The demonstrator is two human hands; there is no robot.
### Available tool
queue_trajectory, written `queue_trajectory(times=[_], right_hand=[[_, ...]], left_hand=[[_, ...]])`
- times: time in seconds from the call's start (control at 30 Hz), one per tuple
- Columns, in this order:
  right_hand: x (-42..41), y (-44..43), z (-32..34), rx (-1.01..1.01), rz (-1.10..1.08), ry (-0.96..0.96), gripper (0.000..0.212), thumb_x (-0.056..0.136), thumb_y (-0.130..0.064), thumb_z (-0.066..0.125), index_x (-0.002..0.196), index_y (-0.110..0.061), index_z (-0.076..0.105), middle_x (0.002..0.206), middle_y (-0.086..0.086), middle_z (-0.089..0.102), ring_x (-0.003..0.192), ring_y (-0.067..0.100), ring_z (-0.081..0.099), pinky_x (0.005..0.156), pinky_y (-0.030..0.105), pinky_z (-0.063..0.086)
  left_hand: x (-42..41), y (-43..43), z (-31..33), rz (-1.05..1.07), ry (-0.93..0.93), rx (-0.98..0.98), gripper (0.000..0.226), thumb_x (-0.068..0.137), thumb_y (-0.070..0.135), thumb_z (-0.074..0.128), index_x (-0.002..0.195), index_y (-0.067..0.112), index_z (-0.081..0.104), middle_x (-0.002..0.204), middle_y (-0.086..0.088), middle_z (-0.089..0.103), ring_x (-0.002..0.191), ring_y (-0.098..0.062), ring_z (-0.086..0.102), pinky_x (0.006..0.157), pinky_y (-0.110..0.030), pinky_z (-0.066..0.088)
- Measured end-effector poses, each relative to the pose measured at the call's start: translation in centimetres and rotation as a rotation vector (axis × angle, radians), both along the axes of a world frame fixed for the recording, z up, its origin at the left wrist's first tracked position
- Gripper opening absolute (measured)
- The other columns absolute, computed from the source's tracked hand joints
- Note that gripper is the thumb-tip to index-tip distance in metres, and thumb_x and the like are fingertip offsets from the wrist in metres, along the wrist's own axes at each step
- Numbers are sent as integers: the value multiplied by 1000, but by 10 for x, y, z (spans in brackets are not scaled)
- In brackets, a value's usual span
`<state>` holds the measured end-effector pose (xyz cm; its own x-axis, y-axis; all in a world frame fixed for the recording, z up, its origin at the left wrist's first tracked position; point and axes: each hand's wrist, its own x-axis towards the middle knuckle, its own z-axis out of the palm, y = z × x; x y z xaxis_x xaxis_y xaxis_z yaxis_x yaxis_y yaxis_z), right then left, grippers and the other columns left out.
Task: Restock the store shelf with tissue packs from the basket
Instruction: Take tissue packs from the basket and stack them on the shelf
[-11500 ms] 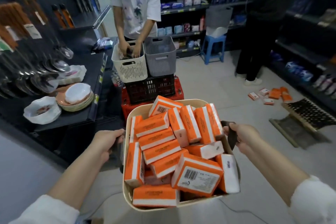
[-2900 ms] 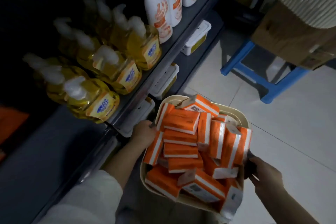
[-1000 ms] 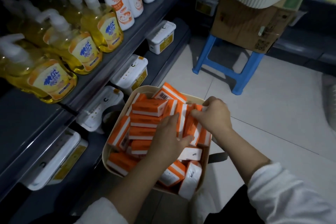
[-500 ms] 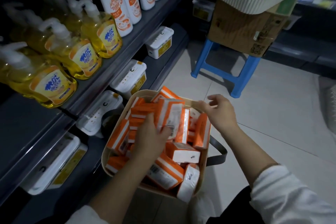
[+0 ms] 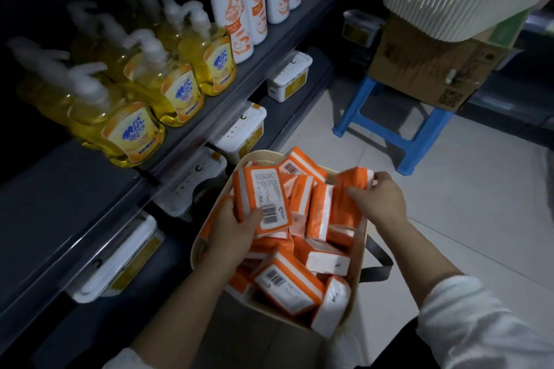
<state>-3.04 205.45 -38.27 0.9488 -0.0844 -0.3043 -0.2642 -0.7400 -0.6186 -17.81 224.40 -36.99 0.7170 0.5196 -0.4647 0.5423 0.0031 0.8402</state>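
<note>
Dim store shelves (image 5: pixel 90 198) carrying yellow soap bottles (image 5: pixel 132 126) run along the left, and a beige basket (image 5: pixel 198 249) heaped with orange tissue packs (image 5: pixel 287 287) is just beside the lower shelf. The left hand (image 5: pixel 236 228) grips a barcoded pack (image 5: pixel 260 195) raised above the heap, while the right hand (image 5: pixel 380 198) clutches a second pack (image 5: pixel 350 186) at the basket's far right edge.

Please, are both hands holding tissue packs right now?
Yes, the left hand grips a barcoded pack and the right hand grips a second pack above the basket.
</note>
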Motion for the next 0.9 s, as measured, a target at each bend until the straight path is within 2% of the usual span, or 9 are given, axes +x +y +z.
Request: queue_trajectory(times=[0.1, 0.23, 0.33, 0.43, 0.53, 0.63, 0.7, 0.77, 0.9], right_hand=[[-16, 7, 29, 296, -15, -45, 53, 78, -27, 69, 125, -17, 47, 108, 0, 61, 93, 21, 61, 83, 44, 54], [-52, 25, 53, 600, 32, 25, 28, 82, -23, 67, 108, -19, 56, 104, 2, 66, 93, 20, 66, 81, 41, 55], [-78, 48, 70, 477, 192, -149, 25, 79, -22, 67, 103, -25, 60, 97, -8, 65, 91, 11, 62, 75, 29, 53], [-105, 76, 91, 523, 312, -204, 28, 82, -19, 66, 108, -24, 60, 97, -14, 64, 92, 4, 60, 68, 13, 49], [-126, 99, 107, 578, 373, -198, 22, 85, -19, 65, 104, -30, 59, 96, -12, 65, 88, 2, 60, 59, 0, 43], [-143, 116, 122, 750, 433, -77, 23, 85, -8, 63, 101, -25, 61, 99, 1, 70, 91, 17, 68, 77, 25, 57], [-152, 126, 131, 813, 508, 1, 25, 85, -3, 60, 100, -23, 62, 97, 4, 71, 88, 18, 69, 75, 30, 58], [-160, 139, 137, 859, 582, 56, 25, 85, 0, 58, 101, -19, 63, 95, 7, 72, 85, 22, 69, 71, 31, 58], [-176, 171, 143, 912, 695, 92, 27, 86, -8, 56, 111, -18, 61, 97, 6, 73, 84, 22, 69, 74, 35, 57]], left_hand=[[-13, 9, 6, 27, 12, 51, 57, 71, 53, 65, 123, 32, 53, 111, 9, 66, 101, -15, 63, 89, -44, 50], [-34, 19, 14, 119, -70, -47, 36, 85, 29, 66, 117, 24, 50, 101, 9, 62, 86, -4, 59, 66, -24, 46], [-51, 25, 21, 164, -124, -83, 37, 85, 25, 67, 118, 22, 50, 107, 4, 64, 91, -9, 61, 76, -31, 51], [-70, 35, 33, 203, -168, -111, 28, 85, 24, 66, 108, 28, 50, 109, 3, 64, 95, -13, 63, 88, -39, 52], [-91, 52, 43, 277, -229, -90, 25, 85, 22, 64, 101, 33, 48, 104, 7, 64, 90, -9, 64, 77, -31, 54], [-115, 68, 57, 343, -291, -17, 33, 87, 16, 62, 112, 28, 45, 99, 13, 60, 82, 4, 59, 57, -8, 45], [-130, 76, 64, 352, -307, -6, 35, 87, 15, 62, 113, 30, 45, 98, 14, 59, 81, 5, 59, 53, -5, 44], [-144, 82, 71, 357, -312, -21, 33, 87, 17, 62, 112, 33, 47, 102, 12, 62, 85, 1, 62, 59, -10, 49], [-173, 97, 81, 421, -329, -54, 29, 85, 22, 64, 104, 39, 51, 108, 5, 67, 93, -12, 67, 82, -36, 56]])
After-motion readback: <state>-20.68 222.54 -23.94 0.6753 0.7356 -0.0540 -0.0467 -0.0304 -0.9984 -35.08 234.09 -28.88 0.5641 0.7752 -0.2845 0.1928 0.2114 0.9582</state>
